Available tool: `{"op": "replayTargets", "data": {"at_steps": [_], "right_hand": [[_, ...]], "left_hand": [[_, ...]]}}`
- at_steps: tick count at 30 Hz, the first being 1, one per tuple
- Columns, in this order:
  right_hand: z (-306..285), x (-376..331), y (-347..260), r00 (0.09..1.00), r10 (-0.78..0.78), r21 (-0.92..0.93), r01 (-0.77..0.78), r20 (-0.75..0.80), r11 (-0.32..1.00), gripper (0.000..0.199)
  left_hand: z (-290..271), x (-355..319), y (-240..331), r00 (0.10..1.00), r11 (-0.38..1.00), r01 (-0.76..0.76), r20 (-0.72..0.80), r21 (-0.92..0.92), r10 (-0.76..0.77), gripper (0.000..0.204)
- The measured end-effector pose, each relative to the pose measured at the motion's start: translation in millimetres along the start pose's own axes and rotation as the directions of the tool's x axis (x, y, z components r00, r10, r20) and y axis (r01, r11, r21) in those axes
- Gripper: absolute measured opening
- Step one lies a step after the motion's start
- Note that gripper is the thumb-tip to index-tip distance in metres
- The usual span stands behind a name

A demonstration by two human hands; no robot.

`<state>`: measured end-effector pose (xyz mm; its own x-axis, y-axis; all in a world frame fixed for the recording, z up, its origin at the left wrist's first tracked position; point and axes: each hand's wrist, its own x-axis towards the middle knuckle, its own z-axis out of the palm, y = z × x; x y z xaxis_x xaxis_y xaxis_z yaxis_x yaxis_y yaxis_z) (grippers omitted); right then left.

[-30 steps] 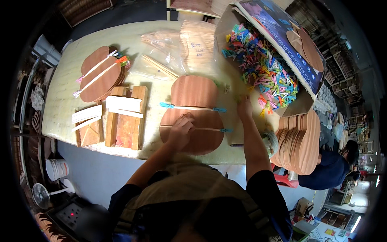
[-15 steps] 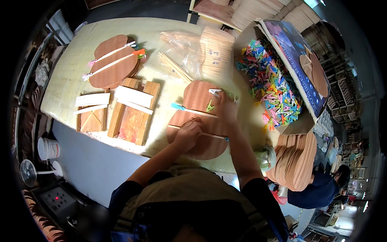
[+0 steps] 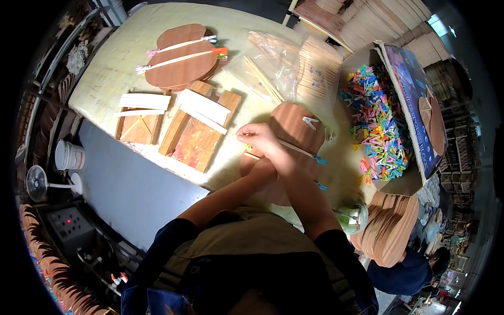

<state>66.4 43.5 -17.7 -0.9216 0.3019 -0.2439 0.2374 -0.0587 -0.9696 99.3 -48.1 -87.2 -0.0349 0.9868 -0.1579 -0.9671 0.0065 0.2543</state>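
Observation:
A wide, rounded brown wooden board (image 3: 296, 118) lies before me, crossed by pale wooden strips (image 3: 296, 148). Blue clothespins (image 3: 320, 159) grip the strips' right ends. A loose white clothespin (image 3: 310, 123) rests on the board's upper part. My right hand (image 3: 260, 137) reaches across to the board's left edge, fingers pinched together, with a small yellow-green clothespin (image 3: 248, 148) at the fingertips. Beneath the right wrist, my left hand (image 3: 264, 169) presses on the board by the lower strip's left end; its fingers are mostly hidden.
An open box of colourful clothespins (image 3: 386, 131) stands right, stacked wooden boards (image 3: 388, 226) nearer me. Wooden jigs (image 3: 202, 123) with white strips lie left, below a clipped board stack (image 3: 184, 58). Bagged wooden sticks (image 3: 317, 68) lie behind. A co-worker (image 3: 401, 273) is at lower right.
My right hand has crossed from the board's right side to its left edge, over my left hand. The yellow-green clothespin has left the board's middle. The whole view has shifted.

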Motion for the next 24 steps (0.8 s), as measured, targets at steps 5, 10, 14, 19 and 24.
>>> {"op": "replayTargets", "data": {"at_steps": [5,10,14,19,24], "right_hand": [[10,18,15,0.967,0.109,0.036,-0.12,0.229,0.992,0.014],[-4,13,1,0.951,-0.085,-0.64,0.266,0.299,0.721,0.02],[-72,-20,-24,0.806,-0.592,-0.914,0.251,0.015,0.318,0.029],[-152,-89,31,0.812,-0.466,-0.935,-0.327,-0.351,0.135,0.036],[-183,-209,20,0.705,-0.543,-0.89,-0.361,-0.456,0.278,0.043]], "left_hand": [[-27,7,-12,0.988,0.963,-0.11,0.132,0.247,0.079,0.033],[15,-6,6,0.99,0.454,-0.053,-0.012,0.889,0.139,0.025],[37,-8,19,0.856,-0.35,-0.329,0.434,0.877,0.282,0.011],[43,-3,27,0.777,-0.424,-0.481,0.597,0.767,0.199,0.009],[58,-21,33,0.704,-0.568,-0.372,0.622,0.734,0.343,0.013]]}}
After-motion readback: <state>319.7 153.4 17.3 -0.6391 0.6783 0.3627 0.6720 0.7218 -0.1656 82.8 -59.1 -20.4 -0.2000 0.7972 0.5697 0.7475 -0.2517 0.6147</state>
